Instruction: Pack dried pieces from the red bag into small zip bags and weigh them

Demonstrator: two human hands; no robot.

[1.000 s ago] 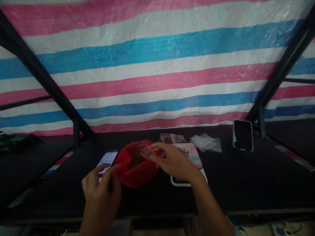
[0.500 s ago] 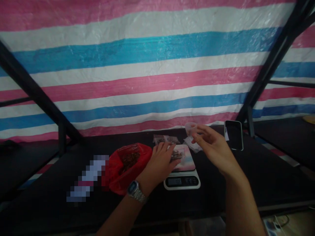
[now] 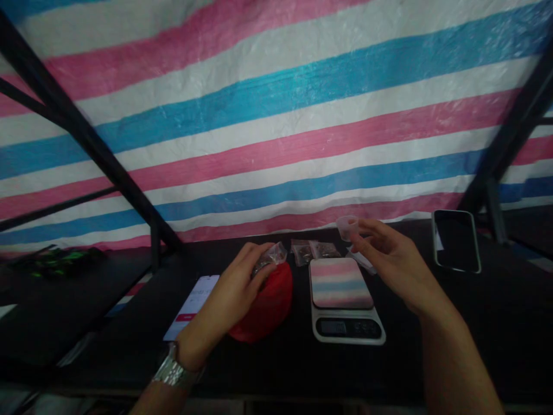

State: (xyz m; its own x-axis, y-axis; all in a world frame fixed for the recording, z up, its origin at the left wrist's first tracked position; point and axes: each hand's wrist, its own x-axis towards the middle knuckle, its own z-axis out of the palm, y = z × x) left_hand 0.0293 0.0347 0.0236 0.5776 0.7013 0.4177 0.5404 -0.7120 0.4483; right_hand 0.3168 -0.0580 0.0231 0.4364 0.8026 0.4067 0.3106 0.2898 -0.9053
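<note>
Over the red plastic bag (image 3: 272, 302), my left hand (image 3: 239, 276) is closed on a small clear plastic bag (image 3: 273, 256) with dark bits inside. My hand and wrist hide the left part of the red bag and its contents. At the right, my right hand (image 3: 389, 253) pinches a small clear plastic cup (image 3: 347, 226) between thumb and fingers, held above the table behind the scale. Between my hands sits the white digital scale (image 3: 341, 282), its mirror-like plate bare and reflecting stripes.
Several small filled bags (image 3: 317, 250) lie behind the scale, with clear empty-looking bags (image 3: 363, 259) beside them. A lit phone (image 3: 194, 302) is at the left, a dark-screened device (image 3: 455, 239) at the right. Black frame bars (image 3: 103, 155) slant up before a striped sheet (image 3: 280, 115).
My left hand has lifted the small filled bag off the scale and moved left over the red bag. My right hand still holds the cup. The camera view has shifted.
</note>
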